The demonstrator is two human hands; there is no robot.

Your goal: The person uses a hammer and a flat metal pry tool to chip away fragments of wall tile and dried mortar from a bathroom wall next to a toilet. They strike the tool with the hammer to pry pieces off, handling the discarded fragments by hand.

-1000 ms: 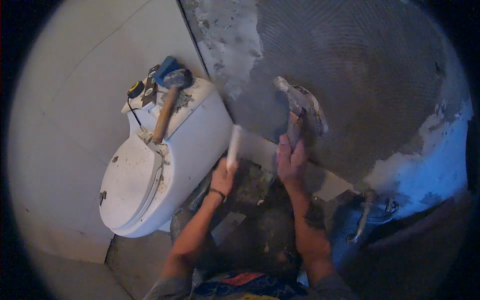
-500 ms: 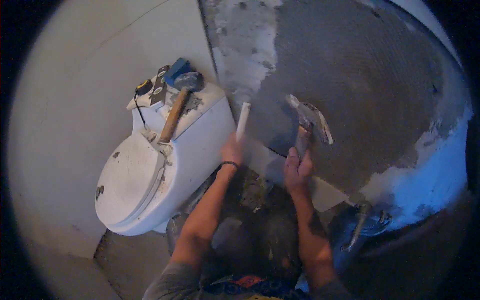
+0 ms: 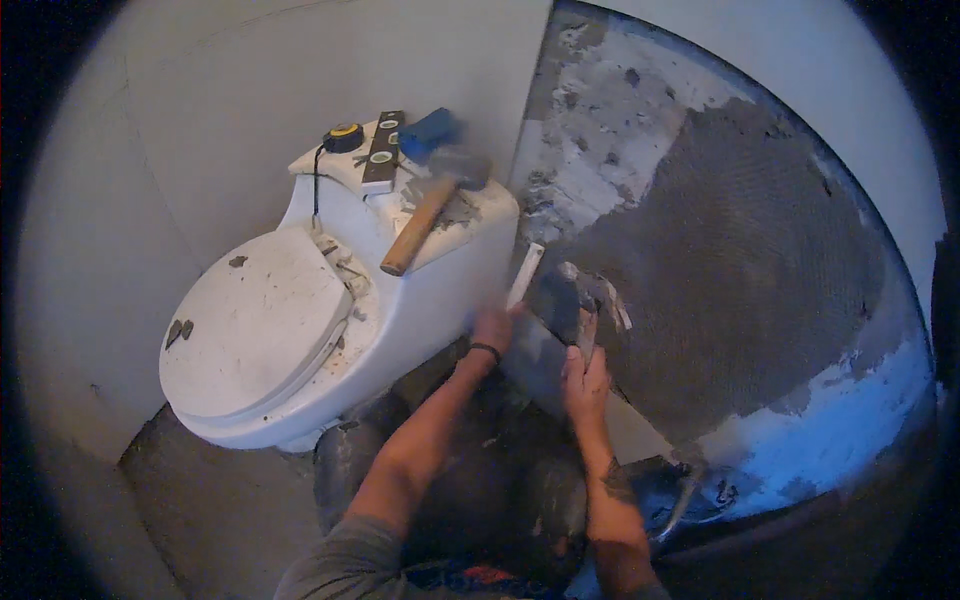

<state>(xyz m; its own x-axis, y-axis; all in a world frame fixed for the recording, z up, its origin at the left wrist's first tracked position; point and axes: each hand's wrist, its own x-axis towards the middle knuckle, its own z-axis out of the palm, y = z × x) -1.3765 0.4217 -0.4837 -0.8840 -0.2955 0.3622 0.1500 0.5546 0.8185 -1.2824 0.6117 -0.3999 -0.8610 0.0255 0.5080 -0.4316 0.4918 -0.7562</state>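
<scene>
In my left hand [image 3: 492,328], which is closed, is a narrow whitish strip [image 3: 526,274] that points up and away from me; its lower end is hidden by the fingers. My right hand [image 3: 587,378] grips the handle of a trowel [image 3: 600,300] whose blade is smeared with pale mortar. The trowel's blade is tilted and stands just right of the strip, with a gap between them. Beyond both hands spreads grey mortar [image 3: 740,270] with fine comb lines. A smooth grey slab edge [image 3: 640,425] runs below it, by my right hand.
A white toilet [image 3: 260,330] stands on the left, dotted with mortar crumbs. On its tank lie a mallet [image 3: 420,225] with a wooden handle, a spirit level [image 3: 383,155], a tape measure [image 3: 343,138] and a blue object [image 3: 430,132]. A metal fitting [image 3: 681,505] sits at lower right.
The whole view has shifted, so the toilet and the wall appear turned. My hands have come closer together, and the trowel's blade has moved nearer the strip and tilted.
</scene>
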